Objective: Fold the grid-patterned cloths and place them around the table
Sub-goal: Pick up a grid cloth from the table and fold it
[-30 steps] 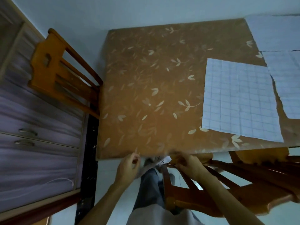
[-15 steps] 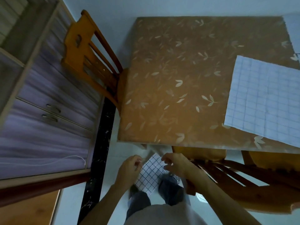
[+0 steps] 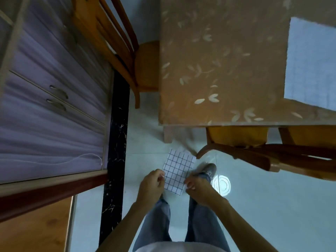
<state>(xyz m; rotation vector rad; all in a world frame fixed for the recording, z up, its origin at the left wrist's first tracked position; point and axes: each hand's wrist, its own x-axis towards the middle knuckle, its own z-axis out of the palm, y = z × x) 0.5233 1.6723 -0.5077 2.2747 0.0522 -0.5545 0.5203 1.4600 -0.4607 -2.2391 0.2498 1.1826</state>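
- Currently the left hand (image 3: 151, 182) is pinching the left edge of a small folded grid cloth (image 3: 177, 171), fingers closed on the fabric.
- The right hand (image 3: 197, 186) is gripping the opposite, lower-right edge the same way; 2 pinch points are keeping the piece taut and flat, probably so the fold is not slipping open.
- The cloth is hanging in the air in front of the legs, above the pale floor (image 3: 272, 206), clear of the table (image 3: 218, 70) and short of its near corner.
- Holding it low and close to the body is likely serving to square the edges before setting it down.
- Another grid cloth (image 3: 311, 64) is lying unfolded on the table's right side, reaching almost to its near edge.
- 1 wooden chair (image 3: 112, 39) is sitting tucked at the table's left side, others (image 3: 254, 148) along the near edge; the tabletop between them looks like the open spot.
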